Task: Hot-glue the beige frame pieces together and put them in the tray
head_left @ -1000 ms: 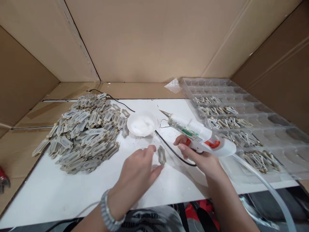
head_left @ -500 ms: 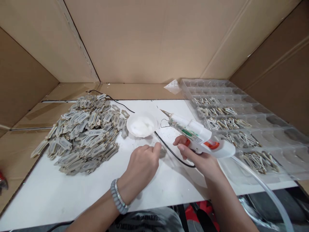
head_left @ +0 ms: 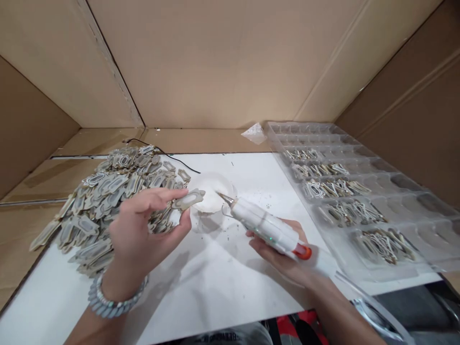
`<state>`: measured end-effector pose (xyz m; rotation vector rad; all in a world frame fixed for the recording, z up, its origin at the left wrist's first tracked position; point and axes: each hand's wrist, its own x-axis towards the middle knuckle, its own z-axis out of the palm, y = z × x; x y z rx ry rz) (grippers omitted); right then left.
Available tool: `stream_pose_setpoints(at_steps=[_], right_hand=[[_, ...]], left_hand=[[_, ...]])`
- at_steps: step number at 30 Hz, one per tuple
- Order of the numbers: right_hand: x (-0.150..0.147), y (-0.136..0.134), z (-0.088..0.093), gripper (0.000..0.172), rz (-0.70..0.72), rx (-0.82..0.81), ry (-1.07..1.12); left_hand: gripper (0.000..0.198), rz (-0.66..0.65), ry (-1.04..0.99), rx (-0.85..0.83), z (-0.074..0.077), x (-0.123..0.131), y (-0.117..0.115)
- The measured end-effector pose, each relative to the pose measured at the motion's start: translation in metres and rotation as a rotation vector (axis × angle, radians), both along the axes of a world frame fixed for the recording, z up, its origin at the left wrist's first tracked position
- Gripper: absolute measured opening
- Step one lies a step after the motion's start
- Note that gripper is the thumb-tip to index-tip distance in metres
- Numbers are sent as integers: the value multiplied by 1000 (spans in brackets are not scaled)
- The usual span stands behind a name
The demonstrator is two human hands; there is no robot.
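Between thumb and fingertips, my left hand (head_left: 149,225) pinches a flat grey ornate piece (head_left: 189,199) with an oval centre, raised off the table. A wide pile of similar grey pieces (head_left: 97,201) lies behind and left of that hand. My right hand (head_left: 283,249) is wrapped round a white hot glue gun (head_left: 268,225) whose metal nozzle points left, a short distance from the held piece. Behind the nozzle sits a shallow white dish (head_left: 215,184), partly covered by the held piece and the gun.
To the right lies a clear compartment tray (head_left: 338,230) with several similar pieces in some sections. Cardboard walls (head_left: 223,62) enclose the white table (head_left: 201,297). A thin black cable (head_left: 168,155) runs behind the pile, and a small clear plastic scrap (head_left: 254,133) lies at the back.
My left hand has moved left and up, now showing the grey piece in its pinch. The glue gun has swung left and rolled, its nozzle now nearer the dish.
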<state>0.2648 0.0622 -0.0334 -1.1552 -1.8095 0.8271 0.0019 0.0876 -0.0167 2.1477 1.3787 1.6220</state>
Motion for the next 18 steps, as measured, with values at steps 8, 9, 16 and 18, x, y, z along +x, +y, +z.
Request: stream_pose_setpoints(at_steps=[8, 9, 16, 18], right_hand=[[-3, 2, 2, 23, 119, 235, -137], [-2, 1, 1, 24, 125, 237, -131], [0, -2, -6, 23, 149, 197, -137], [0, -1, -6, 22, 145, 199, -148]], left_hand=[[42, -40, 76, 210, 3, 8, -9], [39, -49, 84, 206, 4, 9, -10], [34, -54, 154, 248, 8, 11, -13], [33, -56, 169, 261, 9, 12, -13]])
